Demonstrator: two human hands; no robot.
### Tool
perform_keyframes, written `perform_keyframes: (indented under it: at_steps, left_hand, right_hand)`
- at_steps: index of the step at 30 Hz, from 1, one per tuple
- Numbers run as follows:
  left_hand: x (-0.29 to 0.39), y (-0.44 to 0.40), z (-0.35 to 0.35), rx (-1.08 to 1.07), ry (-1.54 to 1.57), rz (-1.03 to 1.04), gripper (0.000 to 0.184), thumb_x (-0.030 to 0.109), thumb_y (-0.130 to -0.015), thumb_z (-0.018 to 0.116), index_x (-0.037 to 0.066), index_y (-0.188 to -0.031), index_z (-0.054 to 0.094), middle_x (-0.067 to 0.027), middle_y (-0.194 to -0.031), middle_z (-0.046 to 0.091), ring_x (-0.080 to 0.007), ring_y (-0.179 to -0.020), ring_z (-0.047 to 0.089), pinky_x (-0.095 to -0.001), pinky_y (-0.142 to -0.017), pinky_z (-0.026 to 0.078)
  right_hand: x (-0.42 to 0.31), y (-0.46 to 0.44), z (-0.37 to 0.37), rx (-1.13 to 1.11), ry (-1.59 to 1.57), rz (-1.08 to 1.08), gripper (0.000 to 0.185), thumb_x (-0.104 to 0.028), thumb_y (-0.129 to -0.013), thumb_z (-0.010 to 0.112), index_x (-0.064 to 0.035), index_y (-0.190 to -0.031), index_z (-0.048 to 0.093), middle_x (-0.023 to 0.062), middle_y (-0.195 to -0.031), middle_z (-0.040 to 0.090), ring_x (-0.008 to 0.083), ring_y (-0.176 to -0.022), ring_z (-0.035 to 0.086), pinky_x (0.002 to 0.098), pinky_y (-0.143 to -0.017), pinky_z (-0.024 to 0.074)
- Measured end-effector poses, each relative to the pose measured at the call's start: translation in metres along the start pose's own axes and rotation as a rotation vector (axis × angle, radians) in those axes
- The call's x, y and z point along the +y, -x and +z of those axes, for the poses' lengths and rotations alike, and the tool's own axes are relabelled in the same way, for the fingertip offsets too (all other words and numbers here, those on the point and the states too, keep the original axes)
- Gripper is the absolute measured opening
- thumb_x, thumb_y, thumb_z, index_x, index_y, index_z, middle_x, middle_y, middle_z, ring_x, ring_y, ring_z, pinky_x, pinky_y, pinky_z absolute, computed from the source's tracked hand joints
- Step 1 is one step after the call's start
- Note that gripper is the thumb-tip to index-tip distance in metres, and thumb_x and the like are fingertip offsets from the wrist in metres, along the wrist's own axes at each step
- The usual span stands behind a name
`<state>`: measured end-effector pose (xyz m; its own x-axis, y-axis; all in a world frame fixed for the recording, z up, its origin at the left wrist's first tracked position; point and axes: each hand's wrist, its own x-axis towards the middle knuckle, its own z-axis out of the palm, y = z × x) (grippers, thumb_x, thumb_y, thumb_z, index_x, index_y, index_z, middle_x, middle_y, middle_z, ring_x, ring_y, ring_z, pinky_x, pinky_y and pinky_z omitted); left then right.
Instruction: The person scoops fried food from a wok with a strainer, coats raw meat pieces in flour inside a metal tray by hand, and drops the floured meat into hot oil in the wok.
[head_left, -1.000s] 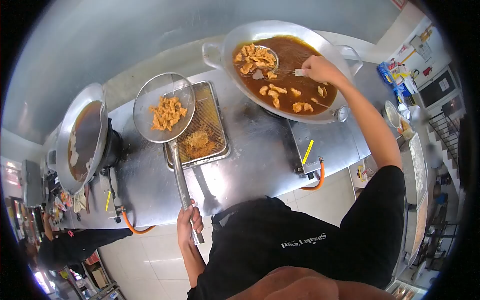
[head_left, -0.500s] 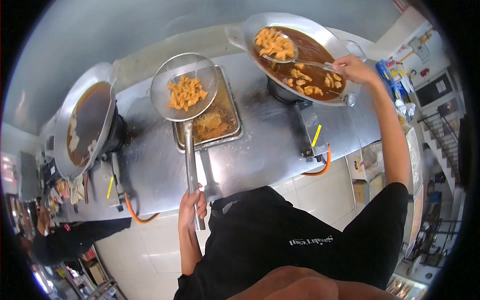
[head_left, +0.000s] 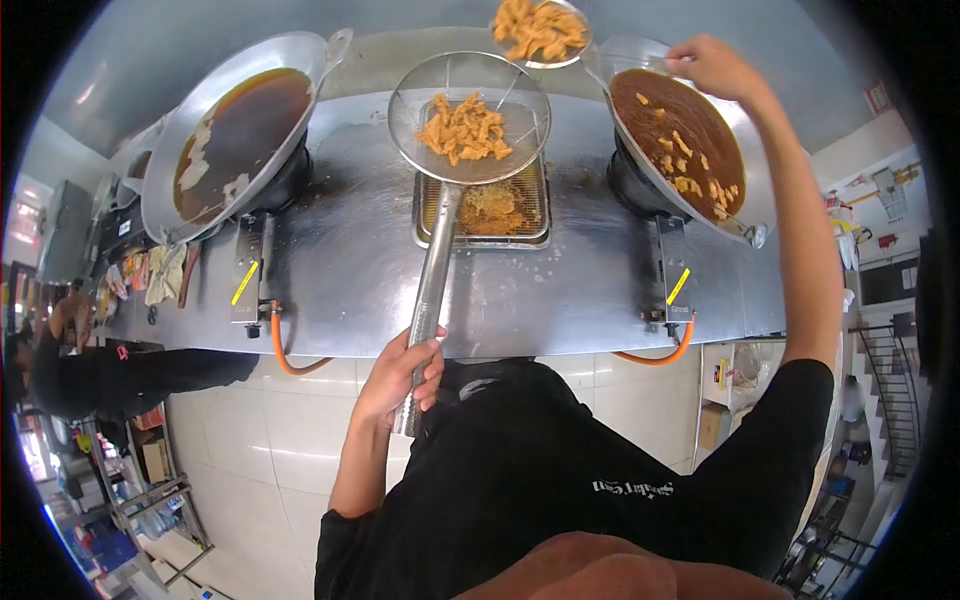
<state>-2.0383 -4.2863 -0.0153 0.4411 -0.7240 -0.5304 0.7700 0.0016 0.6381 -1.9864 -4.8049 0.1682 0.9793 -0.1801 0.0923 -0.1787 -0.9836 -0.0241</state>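
My left hand (head_left: 400,380) is wrapped around the steel handle of the large strainer (head_left: 520,120), which holds a pile of fried pieces (head_left: 465,130) above a racked tray (head_left: 480,241) littered with crumbs. My right hand (head_left: 715,68) grips the handle of a smaller skimmer (head_left: 552,64), heaped with more pieces and just beside the right wok (head_left: 640,48); other pieces lie in the brown oil there. On that wok's rim I see a thermometer (head_left: 757,236), its dial too small to read. Over on the left, a second wok (head_left: 162,190) holds dark oil with pale foam. On the surface (head_left: 360,230), each burner unit carries a yellow label, right (head_left: 679,287) and left (head_left: 244,284), neither legible to me. White lettering (head_left: 635,488) crosses the black shirt (head_left: 500,470), inverted from my viewpoint and not clear enough to spell out.
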Motion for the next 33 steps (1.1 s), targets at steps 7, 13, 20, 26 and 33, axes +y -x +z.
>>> perform_keyframes:
  at_steps: [7, 13, 20, 26, 33]
  left_hand:
    - [0.002, 0.005, 0.006, 0.009, -0.008, 0.008, 0.026, 0.016, -0.094, 0.051, 0.002, -0.115, 0.046, -0.0022, -0.065, 0.044, -0.0076, -0.042, 0.039, -0.0247, -0.037, 0.037]
    - [-0.003, -0.004, 0.002, 0.022, -0.023, 0.001, 0.024, 0.014, -0.094, 0.047, 0.002, -0.115, 0.044, -0.0018, -0.064, 0.042, -0.007, -0.04, 0.037, -0.0237, -0.034, 0.036]
    - [-0.009, -0.018, 0.003, 0.044, -0.037, 0.014, 0.021, 0.012, -0.094, 0.045, 0.002, -0.113, 0.045, -0.003, -0.062, 0.041, -0.0077, -0.038, 0.036, -0.0232, -0.032, 0.034]
    - [-0.015, -0.029, -0.001, 0.025, -0.041, 0.054, 0.023, 0.014, -0.094, 0.046, 0.002, -0.113, 0.045, -0.0031, -0.062, 0.041, -0.0077, -0.037, 0.036, -0.0229, -0.031, 0.034]
    - [-0.019, -0.041, -0.005, 0.04, -0.049, 0.064, 0.022, 0.015, -0.094, 0.046, 0.003, -0.113, 0.046, -0.0026, -0.063, 0.041, -0.0073, -0.037, 0.035, -0.0224, -0.031, 0.032]
  right_hand:
    - [-0.139, -0.008, 0.056, 0.1, 0.595, -0.061, 0.013, -0.01, -0.078, 0.061, -0.0041, -0.084, 0.071, 0.0145, -0.089, 0.069, 0.0275, -0.08, 0.069, 0.0361, -0.066, 0.0556]
    - [-0.141, -0.01, 0.049, 0.235, 0.66, -0.116, 0.009, -0.011, -0.075, 0.062, -0.006, -0.075, 0.07, 0.0133, -0.082, 0.069, 0.0264, -0.074, 0.069, 0.0349, -0.062, 0.0552]
    - [-0.061, 0.015, -0.019, 0.22, 0.181, 0.262, 0.028, -0.028, -0.084, 0.061, -0.0027, -0.091, 0.071, 0.0217, -0.087, 0.067, 0.0371, -0.078, 0.064, 0.0439, -0.073, 0.0503]
    - [0.073, 0.074, -0.056, 0.2, 0.11, 0.381, 0.029, -0.028, -0.081, 0.061, -0.0022, -0.088, 0.071, 0.0212, -0.081, 0.067, 0.0338, -0.074, 0.065, 0.0428, -0.07, 0.0517]
    - [0.16, 0.174, -0.019, 0.026, 0.699, 0.661, 0.016, -0.014, -0.078, 0.059, -0.0006, -0.083, 0.067, 0.0195, -0.089, 0.068, 0.0345, -0.085, 0.067, 0.0473, -0.072, 0.054]
